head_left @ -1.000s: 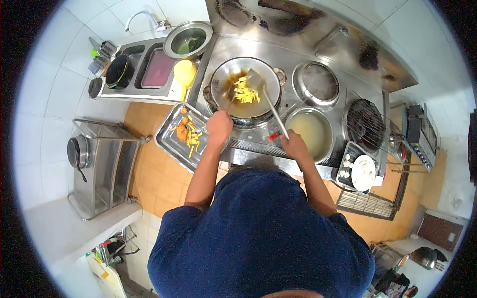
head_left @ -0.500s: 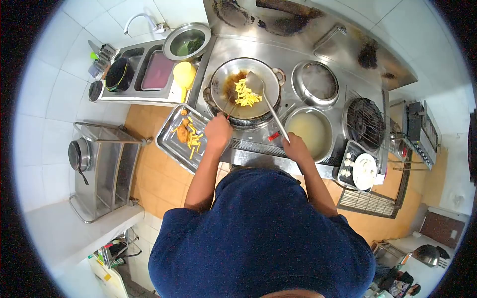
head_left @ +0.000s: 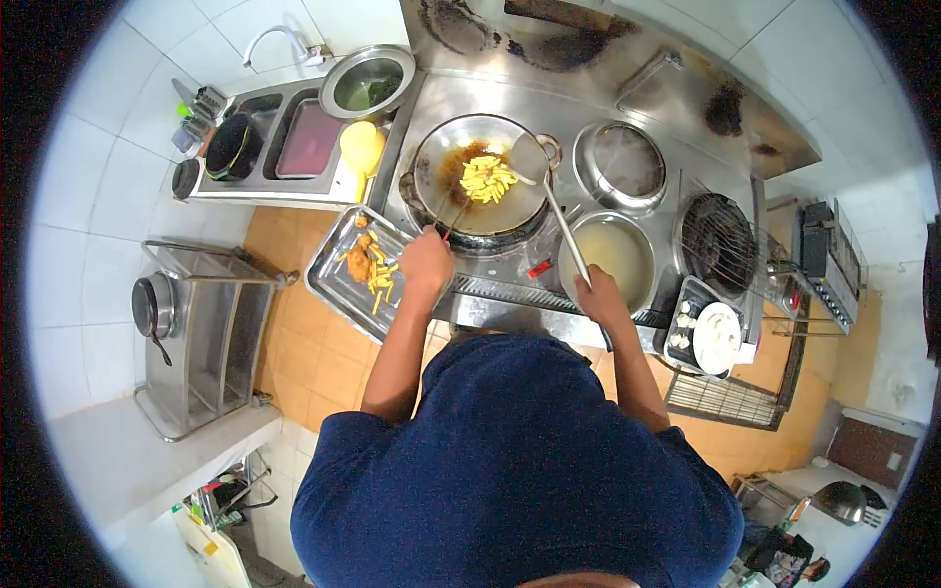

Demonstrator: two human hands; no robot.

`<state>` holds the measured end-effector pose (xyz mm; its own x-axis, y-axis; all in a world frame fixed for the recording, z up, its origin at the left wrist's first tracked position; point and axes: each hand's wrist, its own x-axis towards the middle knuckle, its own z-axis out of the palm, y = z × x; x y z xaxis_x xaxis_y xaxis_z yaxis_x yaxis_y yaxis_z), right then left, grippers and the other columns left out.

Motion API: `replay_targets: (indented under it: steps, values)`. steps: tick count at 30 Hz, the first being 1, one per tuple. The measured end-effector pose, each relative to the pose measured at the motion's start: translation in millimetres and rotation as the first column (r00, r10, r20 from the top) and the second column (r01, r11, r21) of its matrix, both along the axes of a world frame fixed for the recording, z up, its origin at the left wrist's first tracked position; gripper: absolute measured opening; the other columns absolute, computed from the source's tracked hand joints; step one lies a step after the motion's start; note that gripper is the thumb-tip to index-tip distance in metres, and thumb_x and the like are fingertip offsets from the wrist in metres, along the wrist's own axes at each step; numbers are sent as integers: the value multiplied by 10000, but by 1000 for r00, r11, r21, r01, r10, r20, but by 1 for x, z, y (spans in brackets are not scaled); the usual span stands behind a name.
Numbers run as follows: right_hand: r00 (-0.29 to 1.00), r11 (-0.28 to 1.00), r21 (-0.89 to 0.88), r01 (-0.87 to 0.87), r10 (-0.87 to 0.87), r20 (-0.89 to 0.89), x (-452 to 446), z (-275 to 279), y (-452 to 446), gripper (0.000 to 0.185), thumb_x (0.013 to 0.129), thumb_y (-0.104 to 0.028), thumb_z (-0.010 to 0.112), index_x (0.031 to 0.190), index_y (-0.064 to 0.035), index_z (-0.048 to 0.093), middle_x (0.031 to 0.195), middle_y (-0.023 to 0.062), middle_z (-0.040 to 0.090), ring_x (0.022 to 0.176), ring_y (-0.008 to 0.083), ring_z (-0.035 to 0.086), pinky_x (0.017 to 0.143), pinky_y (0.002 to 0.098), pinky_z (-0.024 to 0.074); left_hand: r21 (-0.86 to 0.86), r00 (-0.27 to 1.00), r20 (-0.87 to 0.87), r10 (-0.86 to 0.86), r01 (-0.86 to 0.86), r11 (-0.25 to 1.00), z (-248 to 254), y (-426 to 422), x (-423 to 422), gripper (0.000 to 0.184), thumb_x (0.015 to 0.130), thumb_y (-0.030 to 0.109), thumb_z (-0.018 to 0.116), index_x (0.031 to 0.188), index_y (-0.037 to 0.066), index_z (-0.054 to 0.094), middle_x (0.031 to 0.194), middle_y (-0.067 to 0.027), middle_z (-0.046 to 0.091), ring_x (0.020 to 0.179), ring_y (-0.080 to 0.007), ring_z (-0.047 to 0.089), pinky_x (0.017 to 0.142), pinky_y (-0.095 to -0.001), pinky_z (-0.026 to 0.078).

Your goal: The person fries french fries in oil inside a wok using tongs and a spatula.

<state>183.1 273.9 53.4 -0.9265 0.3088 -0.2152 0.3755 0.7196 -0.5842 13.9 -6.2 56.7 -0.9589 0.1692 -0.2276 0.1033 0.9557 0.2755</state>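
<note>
My left hand (head_left: 426, 261) is closed around a thin utensil with a red part, whose dark prongs reach into the wok (head_left: 505, 218). Yellow strips (head_left: 486, 179) lie heaped in the middle of the wok, beside brown residue. My right hand (head_left: 601, 296) grips the long metal handle of a spatula (head_left: 529, 159), whose blade is at the wok's right rim. Near my left hand is a metal tray (head_left: 328, 272) with yellow strips and browned fried pieces (head_left: 360, 260). A pot of cloudy pale liquid (head_left: 615, 257) stands by my right hand.
A steaming round lidded pot (head_left: 621, 165) stands behind the pale liquid. Farther right are a wire rack (head_left: 720, 240) over a burner and a white plate (head_left: 718, 339). To the left are a sink (head_left: 309, 140), a yellow ladle (head_left: 362, 147), a steel bowl (head_left: 369, 84) and a metal cart (head_left: 204, 333).
The spatula blade has moved right, from beside the yellow strips to the wok's rim. My right hand has shifted slightly right and down. My left hand has barely moved.
</note>
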Motion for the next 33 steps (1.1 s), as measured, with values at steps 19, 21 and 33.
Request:
replay_targets:
  steps: [19, 21, 33]
  values:
    - [1000, 998, 54, 17, -17, 0, -7, -7, 6, 300, 932, -244, 567, 921, 54, 532, 850, 348, 626, 819, 528, 616, 765, 572, 497, 67, 998, -34, 49, -47, 997, -24, -5, -12, 311, 917, 295, 585, 1041, 11, 606, 857, -234, 693, 801, -417, 685, 708, -532, 541]
    - [998, 994, 91, 55, -53, -15, -12, -13, 9, 309, 936, -249, 566, 942, 59, 535, 865, 349, 627, 832, 526, 616, 773, 572, 497, 47, 999, -15, 43, -42, 998, -28, -6, -12, 304, 918, 302, 581, 1024, 19, 613, 865, -228, 695, 805, -414, 685, 715, -531, 541]
    - [998, 985, -174, -20, 31, 62, -26, -24, -23, 311, 935, -266, 579, 939, 45, 584, 809, 291, 631, 772, 483, 612, 716, 513, 487, 56, 999, 14, -29, 28, 998, -26, 5, -12, 292, 932, 266, 542, 1040, 3, 612, 888, -210, 707, 825, -391, 698, 725, -504, 551]
